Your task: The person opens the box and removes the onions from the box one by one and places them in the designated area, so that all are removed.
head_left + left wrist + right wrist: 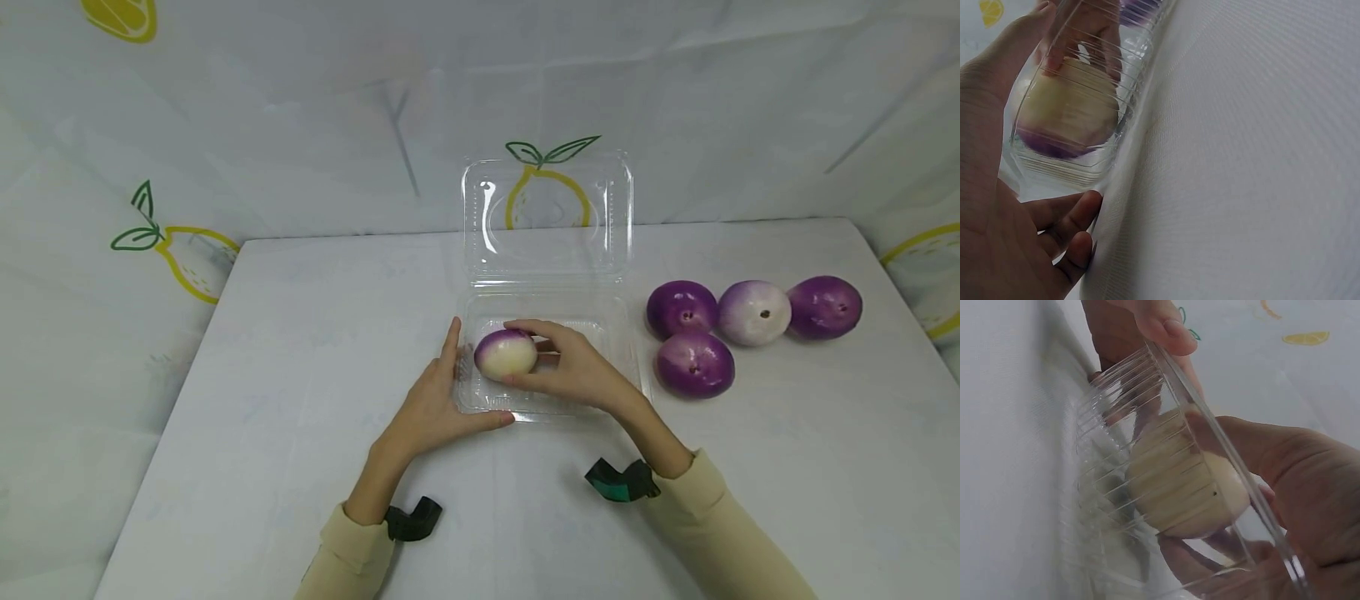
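A clear plastic clamshell container (551, 408) stands with its lid (551, 250) raised at the back. My right hand (573, 364) holds a purple-and-white egg-shaped fruit (505, 357) at the left of the container's base, thumb in front and fingers behind. Through the ribbed wall in the right wrist view, the fruit's pale side (1179, 481) shows, with a small dark speck. My left hand (435, 408) lies around the front left corner, its thumb stretched along the front rim and its forefinger up the left side. In the left wrist view its other fingers (1075, 219) bend loosely low beside the wall.
Several similar fruits lie close together right of the container: a dark purple one (681, 308), a whitish one (753, 312), another purple one (825, 307) and one in front (695, 364). Behind the white table (300, 350) hangs a lemon-print cloth (315, 125).
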Action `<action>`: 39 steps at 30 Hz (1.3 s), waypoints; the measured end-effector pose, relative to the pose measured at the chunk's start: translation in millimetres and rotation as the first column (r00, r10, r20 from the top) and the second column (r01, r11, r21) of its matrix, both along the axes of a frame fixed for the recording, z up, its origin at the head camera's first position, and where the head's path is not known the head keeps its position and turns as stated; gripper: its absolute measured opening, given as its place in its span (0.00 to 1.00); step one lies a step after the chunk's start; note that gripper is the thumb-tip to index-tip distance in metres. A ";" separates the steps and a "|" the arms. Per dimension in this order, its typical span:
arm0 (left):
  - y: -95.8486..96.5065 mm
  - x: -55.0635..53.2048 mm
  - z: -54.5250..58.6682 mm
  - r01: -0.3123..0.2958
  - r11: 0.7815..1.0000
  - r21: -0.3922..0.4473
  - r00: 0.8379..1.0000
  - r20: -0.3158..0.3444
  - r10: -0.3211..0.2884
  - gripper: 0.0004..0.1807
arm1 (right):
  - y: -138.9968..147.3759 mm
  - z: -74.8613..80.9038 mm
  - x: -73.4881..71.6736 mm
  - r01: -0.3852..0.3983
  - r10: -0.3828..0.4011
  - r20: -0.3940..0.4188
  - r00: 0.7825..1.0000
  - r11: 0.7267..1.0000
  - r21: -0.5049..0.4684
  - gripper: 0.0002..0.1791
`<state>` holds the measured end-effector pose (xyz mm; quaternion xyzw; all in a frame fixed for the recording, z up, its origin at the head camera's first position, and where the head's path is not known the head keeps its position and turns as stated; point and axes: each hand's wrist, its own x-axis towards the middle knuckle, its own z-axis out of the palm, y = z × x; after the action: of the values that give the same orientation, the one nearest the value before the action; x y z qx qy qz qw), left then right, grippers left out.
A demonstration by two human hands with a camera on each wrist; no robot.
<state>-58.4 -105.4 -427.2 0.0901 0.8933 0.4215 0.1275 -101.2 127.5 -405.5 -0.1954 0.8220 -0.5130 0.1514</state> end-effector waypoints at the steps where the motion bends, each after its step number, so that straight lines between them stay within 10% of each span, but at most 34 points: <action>1: 0.0 -0.1 0.0 0.000 1.000 0.000 1.000 0.001 0.000 0.76 | 0.4 0.3 0.4 -0.008 0.008 0.006 1.000 1.000 -0.007 0.38; 39: -0.7 -2.1 -4.2 0.005 1.000 -0.005 1.000 -0.025 -0.006 0.76 | 3.8 1.2 5.2 -0.076 0.074 0.147 0.986 0.997 0.005 0.47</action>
<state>-60.5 -106.1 -431.3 0.0976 0.8955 0.4179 0.1177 -96.0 131.3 -404.2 -0.1869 0.8035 -0.5154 0.2318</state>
